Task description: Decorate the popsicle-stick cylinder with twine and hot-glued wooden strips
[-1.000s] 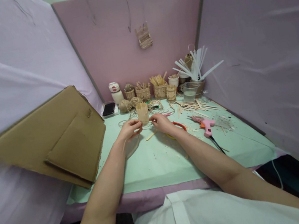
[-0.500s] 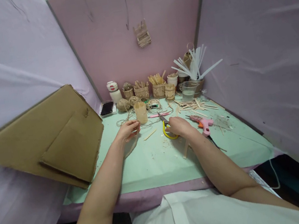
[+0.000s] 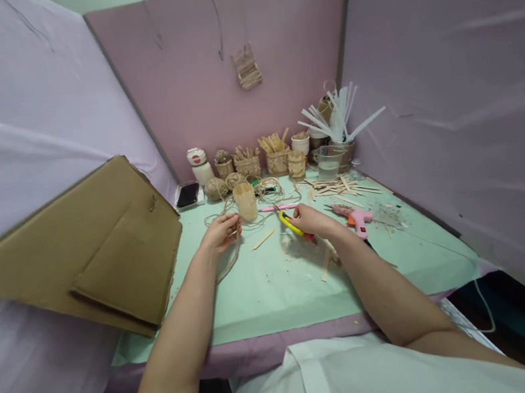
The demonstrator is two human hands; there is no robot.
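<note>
My left hand (image 3: 221,233) has its fingertips pinched on a length of twine (image 3: 232,266), which loops down from it towards the wrist. Just beyond those fingers stands a small round cup of pale wooden sticks (image 3: 246,203). Scissors with yellow handles (image 3: 289,224) are gripped in my right hand (image 3: 314,220), raised a little above the table; their blades point away and are partly hard to see. Behind them lies a thin pink tool (image 3: 279,208) on the table. One loose flat stick (image 3: 263,239) rests between the two hands.
A pink glue gun (image 3: 359,220) lies to the right, near scattered sticks (image 3: 342,186). Twine balls (image 3: 215,189), stick-filled baskets (image 3: 278,163), a white bottle (image 3: 200,167) and a phone (image 3: 188,195) line the back. A large cardboard piece (image 3: 99,252) leans at left.
My right hand has turned the scissors, so the yellow handles now sit higher and further left. My left hand keeps its pinch on the twine. The view has tilted up slightly.
</note>
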